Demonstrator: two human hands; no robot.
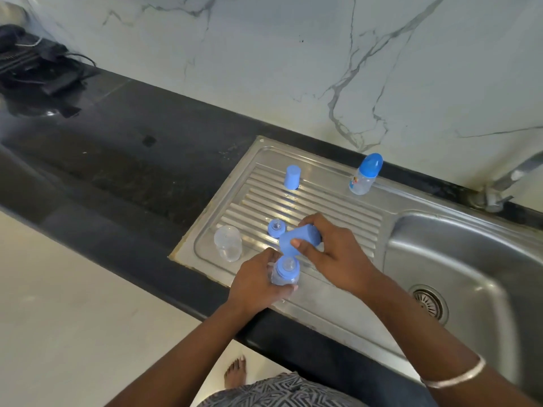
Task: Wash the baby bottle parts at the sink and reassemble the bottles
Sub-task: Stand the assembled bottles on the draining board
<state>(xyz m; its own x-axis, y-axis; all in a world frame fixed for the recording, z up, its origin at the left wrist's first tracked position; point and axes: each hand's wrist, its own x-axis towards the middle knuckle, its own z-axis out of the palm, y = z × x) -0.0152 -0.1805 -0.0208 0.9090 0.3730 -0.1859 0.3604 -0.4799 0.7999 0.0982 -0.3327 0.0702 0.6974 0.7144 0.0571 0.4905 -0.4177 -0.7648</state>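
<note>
Right hand: our right hand (pixel 329 254) is wrapping its fingers and thumb around a blue cap (pixel 299 241), holding it tilted just above and beside the bottle in our other hand.
Left hand: our left hand (pixel 258 282) is gripping a clear bottle (pixel 284 276) around its body, over the front part of the draining board (pixel 338 306); the bottle is already wearing its blue ring and teat.
Step in hand: we are judging that the cap is about to go over the teat, which would finish this bottle.
Finished bottle: one whole bottle with its blue cap (pixel 365 174) is standing upright at the back of the sink unit, near the tap (pixel 505 180).
Parts waiting: a second blue cap (pixel 292 177) is standing on the ridged board, a blue ring with a teat (pixel 276 228) is lying just left of our hands, and an empty clear bottle (pixel 228 243) is sitting beside it.
Progress: we are reading one bottle as done, one nearly done, and one not yet put together.
Washing: we are seeing no running water, and the sink bowl (pixel 470 259) is holding no parts; whether the loose parts are washed we cannot tell.
</note>
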